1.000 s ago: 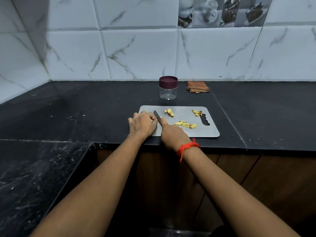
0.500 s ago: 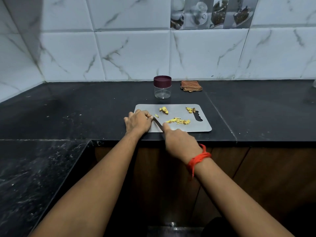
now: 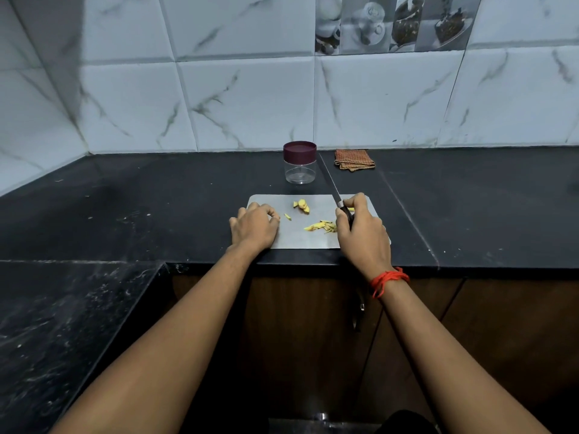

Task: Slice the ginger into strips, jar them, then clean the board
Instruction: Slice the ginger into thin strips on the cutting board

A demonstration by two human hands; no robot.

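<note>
Yellow ginger (image 3: 320, 226) between right hand (image 3: 363, 234) round knife (image 3: 331, 187) and curled left hand (image 3: 254, 225), hold unclear

No text, label, brand or number can be read anywhere. The jar (image 3: 300, 171) and its lid (image 3: 299, 151) show no print. The picture tile (image 3: 391, 23) carries only images of cups and food.

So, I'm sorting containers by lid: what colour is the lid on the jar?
Dark maroon; the lid shows best in the head view.
</note>
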